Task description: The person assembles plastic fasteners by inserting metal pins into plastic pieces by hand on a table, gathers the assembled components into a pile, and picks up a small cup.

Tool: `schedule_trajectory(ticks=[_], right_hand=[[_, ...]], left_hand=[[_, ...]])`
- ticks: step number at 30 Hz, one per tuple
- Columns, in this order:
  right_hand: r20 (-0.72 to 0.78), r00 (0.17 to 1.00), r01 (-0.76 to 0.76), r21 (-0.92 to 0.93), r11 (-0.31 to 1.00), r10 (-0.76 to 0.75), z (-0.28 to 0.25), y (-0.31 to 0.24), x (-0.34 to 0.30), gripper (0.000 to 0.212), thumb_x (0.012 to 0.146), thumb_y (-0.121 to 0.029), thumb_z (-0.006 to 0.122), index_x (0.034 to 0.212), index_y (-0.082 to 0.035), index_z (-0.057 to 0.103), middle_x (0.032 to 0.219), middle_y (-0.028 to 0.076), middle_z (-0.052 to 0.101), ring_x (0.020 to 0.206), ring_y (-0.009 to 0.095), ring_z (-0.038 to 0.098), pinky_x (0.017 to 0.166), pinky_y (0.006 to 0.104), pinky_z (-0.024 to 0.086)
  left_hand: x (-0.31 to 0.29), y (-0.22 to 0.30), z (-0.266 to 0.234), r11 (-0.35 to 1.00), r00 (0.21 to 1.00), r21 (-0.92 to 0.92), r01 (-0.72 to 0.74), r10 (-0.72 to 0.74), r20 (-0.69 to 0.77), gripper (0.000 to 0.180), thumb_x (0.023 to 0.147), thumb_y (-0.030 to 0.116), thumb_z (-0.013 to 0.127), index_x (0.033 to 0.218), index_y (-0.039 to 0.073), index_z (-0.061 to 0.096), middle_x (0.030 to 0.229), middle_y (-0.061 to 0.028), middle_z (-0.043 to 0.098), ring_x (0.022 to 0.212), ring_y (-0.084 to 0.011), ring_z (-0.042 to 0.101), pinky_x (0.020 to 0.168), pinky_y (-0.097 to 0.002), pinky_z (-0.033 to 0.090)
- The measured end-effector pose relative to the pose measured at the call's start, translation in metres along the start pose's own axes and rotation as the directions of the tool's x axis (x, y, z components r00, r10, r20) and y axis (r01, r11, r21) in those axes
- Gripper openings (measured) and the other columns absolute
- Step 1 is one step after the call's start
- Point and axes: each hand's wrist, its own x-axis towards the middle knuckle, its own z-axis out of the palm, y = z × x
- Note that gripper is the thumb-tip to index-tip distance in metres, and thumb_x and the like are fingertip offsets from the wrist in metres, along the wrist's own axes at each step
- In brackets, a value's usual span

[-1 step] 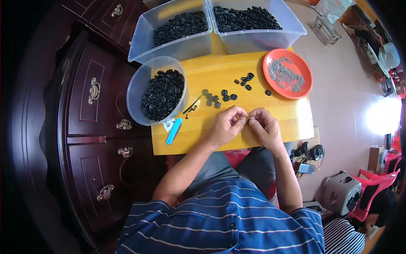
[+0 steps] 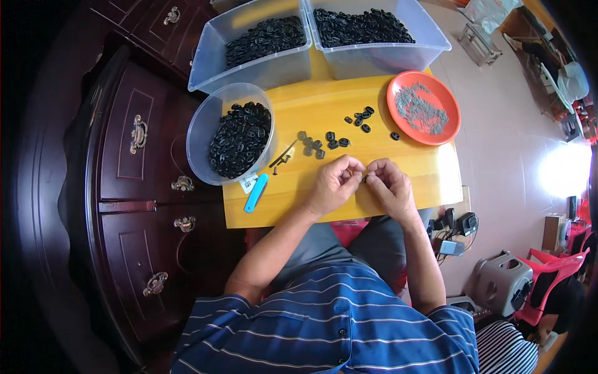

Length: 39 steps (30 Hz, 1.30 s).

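My left hand (image 2: 337, 186) and my right hand (image 2: 391, 187) meet fingertip to fingertip above the near part of the yellow table (image 2: 293, 202). Both are closed in a pinch around something tiny and dark, mostly hidden by the fingers, so I cannot make it out. Beyond them lie small black oval two-holed pieces (image 2: 344, 143), with another loose group (image 2: 366, 128) farther right. A few greyish translucent pieces (image 2: 308, 151) sit left of these. On the right, an orange-red plate (image 2: 455, 112) bears many thin grey metal bits (image 2: 418, 111).
A round clear tub (image 2: 198, 149) of black pieces stands at the left, near a blue-handled tool (image 2: 256, 193) and small dark screws (image 2: 275, 171). Two clear bins (image 2: 249, 78) of black parts line the far edge. Dark wooden cabinets (image 2: 140, 181) rise at left; a grey stool (image 2: 501, 283) stands right.
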Motion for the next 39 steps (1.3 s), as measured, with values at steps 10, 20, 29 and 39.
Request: schedule_trajectory(ticks=[10, 20, 29, 39], right_hand=[[0.038, 0.999, -0.028, -0.026, 0.999, 0.029, -0.003, 0.002, 0.001, 0.009, 0.096, -0.005, 0.067, 0.103, -0.002, 0.062, 0.079, -0.004, 0.058, 0.07, 0.003, 0.052, 0.063, 0.0219, 0.044], [0.025, 0.999, -0.032, -0.038, 0.999, 0.033, -0.002, 0.001, 0.002, 0.01, 0.095, -0.003, 0.068, 0.102, -0.003, 0.062, 0.079, -0.004, 0.059, 0.069, 0.003, 0.052, 0.062, 0.0215, 0.044], [0.01, 1.0, -0.005, -0.043, 0.999, 0.005, 0.001, 0.008, 0.003, 0.01, 0.093, -0.003, 0.069, 0.1, -0.003, 0.062, 0.075, -0.003, 0.059, 0.066, 0.003, 0.052, 0.06, 0.0221, 0.044], [-0.003, 1.0, -0.018, 0.025, 1.0, 0.018, -0.002, 0.01, 0.002, 0.01, 0.093, -0.003, 0.069, 0.1, -0.003, 0.062, 0.077, -0.005, 0.06, 0.068, 0.003, 0.052, 0.062, 0.0214, 0.044]], left_hand=[[0.003, 0.002, -0.005, 1.0, 0.999, 0.03, 0.004, -0.005, 0.045, 0.012, 0.094, -0.002, 0.067, 0.103, 0.003, 0.063, 0.084, 0.0046, 0.062, 0.07, 0.0003, 0.055, 0.064, -0.018, 0.048], [0.004, -0.003, -0.007, 1.0, 0.999, 0.005, -0.002, 0.002, 0.055, 0.013, 0.093, -0.002, 0.067, 0.104, 0.004, 0.064, 0.085, 0.0045, 0.063, 0.071, 0.0005, 0.056, 0.065, -0.0178, 0.048], [0.008, 0.014, -0.008, 0.975, 0.994, 0.201, -0.092, 0.078, 0.08, 0.012, 0.09, -0.005, 0.067, 0.098, 0.004, 0.065, 0.073, 0.0043, 0.059, 0.061, -0.0007, 0.051, 0.055, -0.0202, 0.042], [0.014, 0.026, -0.007, 0.966, 0.989, 0.234, -0.11, 0.082, 0.127, 0.02, 0.086, -0.006, 0.067, 0.103, 0.004, 0.065, 0.075, 0.0003, 0.058, 0.059, -0.0029, 0.05, 0.055, -0.0221, 0.042]])
